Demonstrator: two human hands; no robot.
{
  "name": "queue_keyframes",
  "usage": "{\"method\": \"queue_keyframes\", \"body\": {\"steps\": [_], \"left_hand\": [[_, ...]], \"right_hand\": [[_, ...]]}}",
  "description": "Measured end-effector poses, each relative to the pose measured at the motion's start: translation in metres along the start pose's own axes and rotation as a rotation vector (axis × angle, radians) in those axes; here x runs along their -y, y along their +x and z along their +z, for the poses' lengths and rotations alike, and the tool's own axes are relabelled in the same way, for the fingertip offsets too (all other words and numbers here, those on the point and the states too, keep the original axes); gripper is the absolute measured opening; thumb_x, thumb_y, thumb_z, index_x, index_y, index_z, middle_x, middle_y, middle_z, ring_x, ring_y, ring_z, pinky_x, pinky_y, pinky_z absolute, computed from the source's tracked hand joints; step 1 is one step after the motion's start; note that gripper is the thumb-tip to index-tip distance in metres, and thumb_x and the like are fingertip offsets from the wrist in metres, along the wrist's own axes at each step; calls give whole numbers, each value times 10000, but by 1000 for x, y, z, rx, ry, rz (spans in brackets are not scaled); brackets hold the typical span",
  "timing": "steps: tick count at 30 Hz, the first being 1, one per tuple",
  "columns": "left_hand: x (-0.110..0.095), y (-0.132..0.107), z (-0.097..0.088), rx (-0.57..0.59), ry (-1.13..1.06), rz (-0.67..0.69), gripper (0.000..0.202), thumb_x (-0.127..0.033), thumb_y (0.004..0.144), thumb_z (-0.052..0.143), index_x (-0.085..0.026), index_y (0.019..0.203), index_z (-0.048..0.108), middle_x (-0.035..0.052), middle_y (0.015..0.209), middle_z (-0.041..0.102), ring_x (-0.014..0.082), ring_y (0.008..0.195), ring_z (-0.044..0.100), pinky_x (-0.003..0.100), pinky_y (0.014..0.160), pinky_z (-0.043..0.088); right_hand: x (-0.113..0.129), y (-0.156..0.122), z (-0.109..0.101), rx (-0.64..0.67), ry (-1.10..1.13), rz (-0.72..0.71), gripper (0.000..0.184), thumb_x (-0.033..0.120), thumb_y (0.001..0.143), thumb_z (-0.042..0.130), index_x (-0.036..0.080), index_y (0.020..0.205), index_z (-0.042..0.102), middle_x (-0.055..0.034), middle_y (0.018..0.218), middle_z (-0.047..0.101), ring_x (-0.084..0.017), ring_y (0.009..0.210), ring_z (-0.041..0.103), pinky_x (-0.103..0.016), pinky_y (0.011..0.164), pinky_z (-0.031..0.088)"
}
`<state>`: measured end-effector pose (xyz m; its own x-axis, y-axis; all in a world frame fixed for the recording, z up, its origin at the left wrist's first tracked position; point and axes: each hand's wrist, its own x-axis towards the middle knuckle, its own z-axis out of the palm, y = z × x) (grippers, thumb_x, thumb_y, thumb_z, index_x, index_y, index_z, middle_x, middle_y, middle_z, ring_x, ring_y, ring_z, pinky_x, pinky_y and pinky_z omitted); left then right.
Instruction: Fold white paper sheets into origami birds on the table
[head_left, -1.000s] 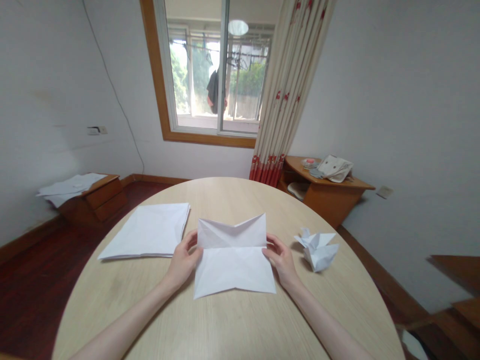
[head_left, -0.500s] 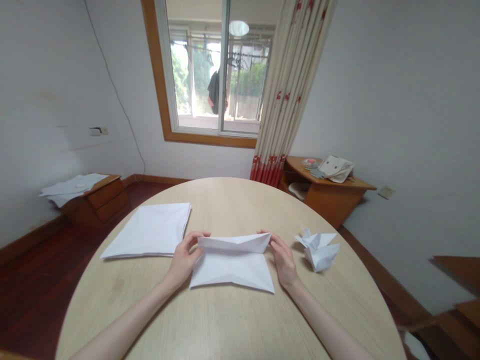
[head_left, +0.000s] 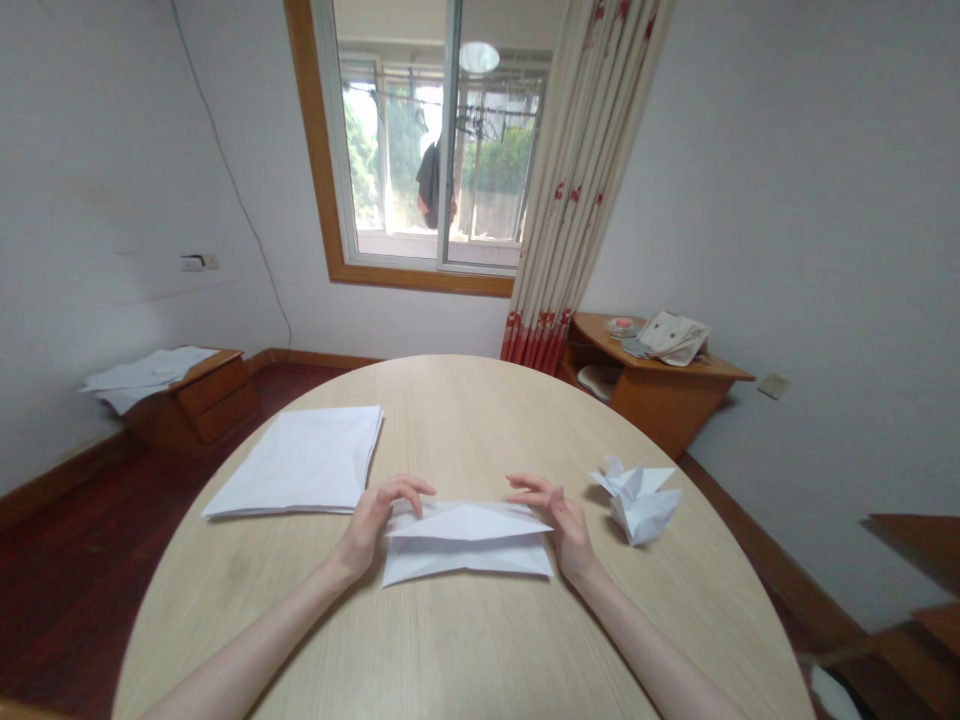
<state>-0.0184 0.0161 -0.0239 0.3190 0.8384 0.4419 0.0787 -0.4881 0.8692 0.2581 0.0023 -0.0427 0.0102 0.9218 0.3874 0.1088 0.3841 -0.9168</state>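
Observation:
A folded sheet of white paper (head_left: 469, 560) lies on the round table in front of me. Its far part is turned over towards me as a flap, with a gap showing under the flap's front edge. My left hand (head_left: 381, 518) is at the flap's left end, fingers apart and bent over the paper's far edge. At the right end is my right hand (head_left: 561, 522), its fingers stretched out over the far edge and spread. Neither hand plainly pinches the paper; the left thumb is hard to make out.
A stack of white paper (head_left: 300, 460) lies at the left on the pale wooden table (head_left: 465, 655). On the right stands a folded white paper shape (head_left: 641, 500) with pointed parts. Beyond are a low cabinet (head_left: 217, 395), a corner desk (head_left: 660, 395) and a curtain (head_left: 574, 200).
The far flap, raised with both hands gripping its ends before, has come down towards me. My fingers have loosened and reached inward over the paper's far edge.

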Motion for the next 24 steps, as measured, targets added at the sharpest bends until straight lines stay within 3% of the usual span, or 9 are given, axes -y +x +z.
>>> {"method": "queue_keyframes", "body": {"steps": [5,11,17,24], "left_hand": [[-4,2,0,106,-44,-34,639,-671,903,299,-183,722,670,108,950,692,273,931,613,399,913,403],[-10,3,4,214,31,-109,563,-625,898,395,-176,723,686,110,981,695,261,975,611,370,929,412],[-9,0,13,272,134,-152,256,-410,863,562,-193,838,697,85,1027,693,236,984,616,355,920,428],[-2,-6,21,306,384,-83,165,-277,857,548,-227,885,703,51,1042,693,230,988,605,355,906,432]], "right_hand": [[17,-1,0,147,-94,-19,566,645,875,404,217,794,766,-98,1024,709,-275,989,630,-454,925,429],[37,-3,3,373,-363,-87,366,473,907,481,242,853,759,-77,1006,719,-231,934,651,-392,858,478],[33,-13,13,480,-744,-259,279,299,930,461,237,949,733,-66,1063,707,-224,969,635,-383,886,461],[27,-18,23,504,-872,-321,255,208,943,415,210,939,670,-70,1006,691,-219,925,616,-361,813,475]]}}
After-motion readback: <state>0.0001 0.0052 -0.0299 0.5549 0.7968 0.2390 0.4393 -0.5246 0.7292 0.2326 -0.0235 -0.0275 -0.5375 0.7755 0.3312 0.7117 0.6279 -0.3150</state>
